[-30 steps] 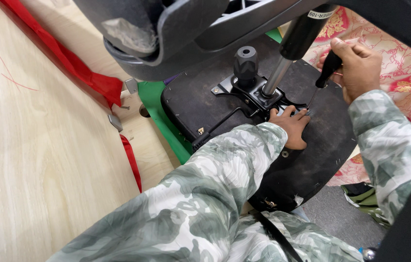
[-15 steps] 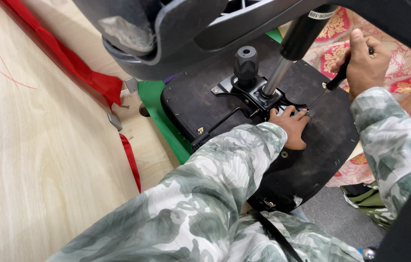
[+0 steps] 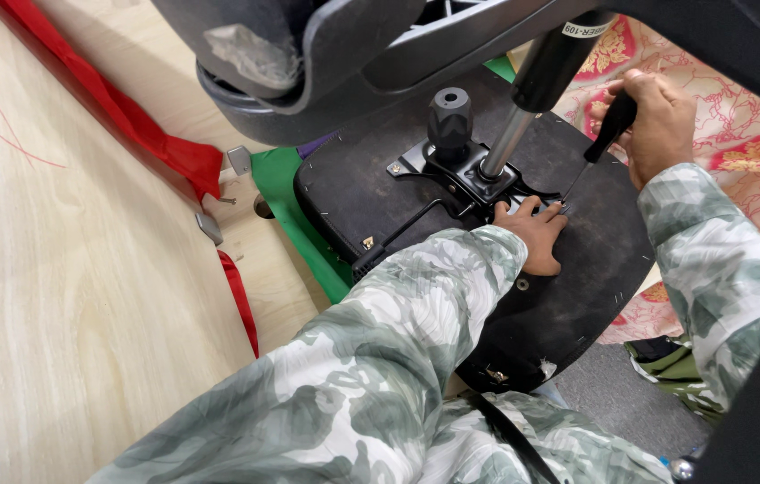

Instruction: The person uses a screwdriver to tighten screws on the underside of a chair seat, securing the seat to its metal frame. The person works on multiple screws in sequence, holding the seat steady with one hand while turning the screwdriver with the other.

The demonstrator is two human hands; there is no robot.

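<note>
The right hand (image 3: pixel 662 125) has swung up to two o'clock, fist closed on the screwdriver (image 3: pixel 597 148) — its tip now meets the mechanism plate (image 3: pixel 452 175); the left hand (image 3: pixel 537 235) presses flat, fingers spread, holding nothing.

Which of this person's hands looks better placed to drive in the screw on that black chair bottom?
Probably the right hand: it already grips the screwdriver, whose tip sits at the metal bracket. The left hand lies flat on the seat base, steadying it.
</note>
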